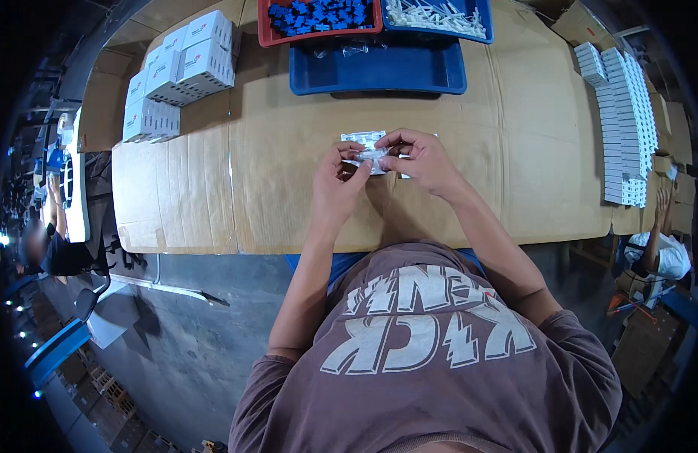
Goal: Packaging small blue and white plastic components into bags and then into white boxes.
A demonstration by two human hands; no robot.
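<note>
Over the middle of the table, my left hand (338, 183) and my right hand (426, 161) meet, thumbs and forefingers pinching a small see-through whitish plastic piece (374, 154). Its exact kind is too small and too covered by fingers to make out. Directly beneath lies a white printed sheet (362, 137), partly hidden by both hands. Another bit of white (405, 177) shows under my right hand, mostly covered.
Brown cardboard (289, 211) covers the table. Beyond my hands stand an empty-looking blue tray (379, 72), a red tray of blue parts (319, 16) and a blue tray of white parts (439, 19). White boxes are stacked left (164, 75) and right (624, 121). People sit at both sides.
</note>
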